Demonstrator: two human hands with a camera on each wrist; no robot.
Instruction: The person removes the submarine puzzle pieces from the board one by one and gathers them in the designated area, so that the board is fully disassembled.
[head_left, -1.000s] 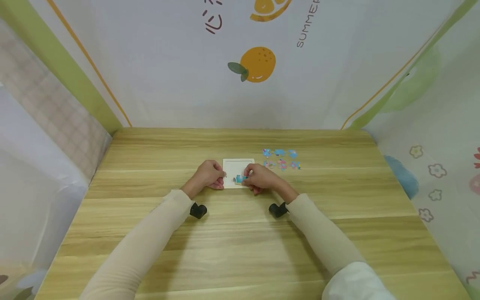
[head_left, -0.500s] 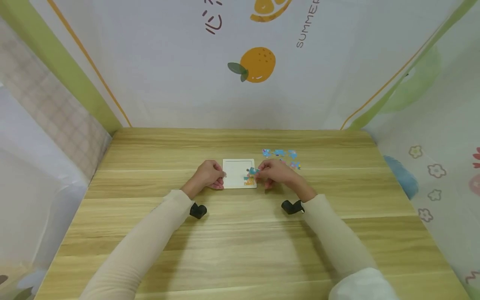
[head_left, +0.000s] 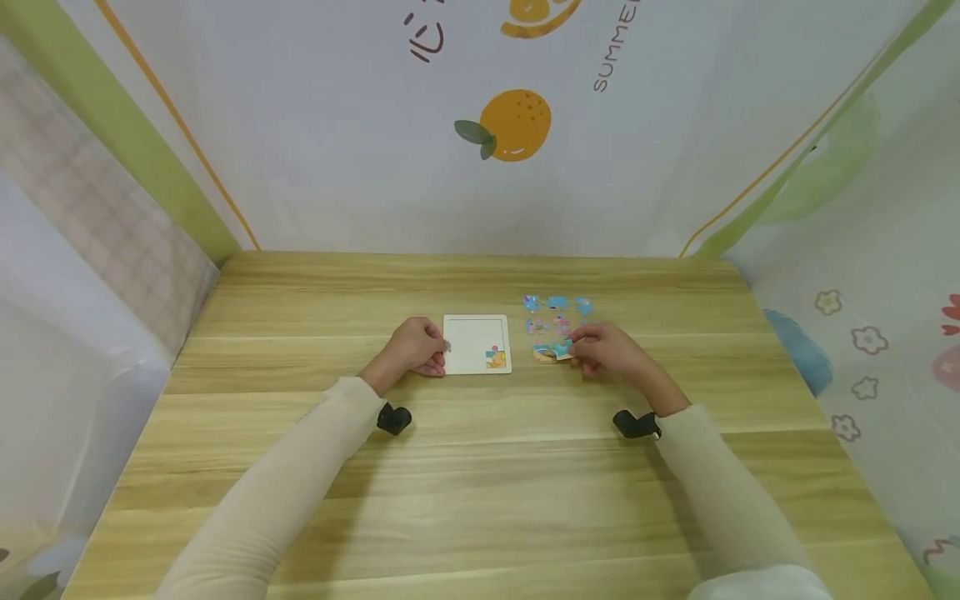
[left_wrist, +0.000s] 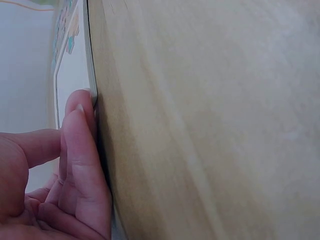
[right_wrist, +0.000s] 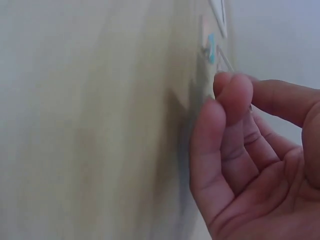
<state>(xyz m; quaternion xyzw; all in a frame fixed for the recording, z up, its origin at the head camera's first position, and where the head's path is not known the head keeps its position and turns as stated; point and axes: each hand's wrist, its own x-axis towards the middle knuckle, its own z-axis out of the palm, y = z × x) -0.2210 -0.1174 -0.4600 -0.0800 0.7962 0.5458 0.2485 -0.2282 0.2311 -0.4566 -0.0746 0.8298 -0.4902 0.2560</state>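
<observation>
A white square puzzle tray point(head_left: 468, 342) lies on the table, with a yellow, teal and pink jigsaw piece point(head_left: 496, 359) in its lower right corner. My left hand point(head_left: 417, 346) grips the tray's left edge; in the left wrist view its fingers point(left_wrist: 82, 155) lie along that edge. To the right, my right hand point(head_left: 609, 348) pinches a blue jigsaw piece point(head_left: 562, 349) between thumb and fingertips, just above the table. In the right wrist view, that piece shows as a thin edge-on sliver, mostly hidden by the fingertips point(right_wrist: 236, 97).
Several loose pieces lie in rows right of the tray, among them a blue jigsaw piece point(head_left: 557, 302) and a pink jigsaw piece point(head_left: 561, 325). A yellow-and-blue jigsaw piece point(head_left: 542, 353) lies beside the right fingertips. A printed curtain point(head_left: 360, 167) hangs behind the wooden table point(head_left: 480, 500).
My right hand has carried the blue jigsaw piece off the tray, rightward to the loose pieces. The corner piece in the tray has come into view. My left hand keeps its place.
</observation>
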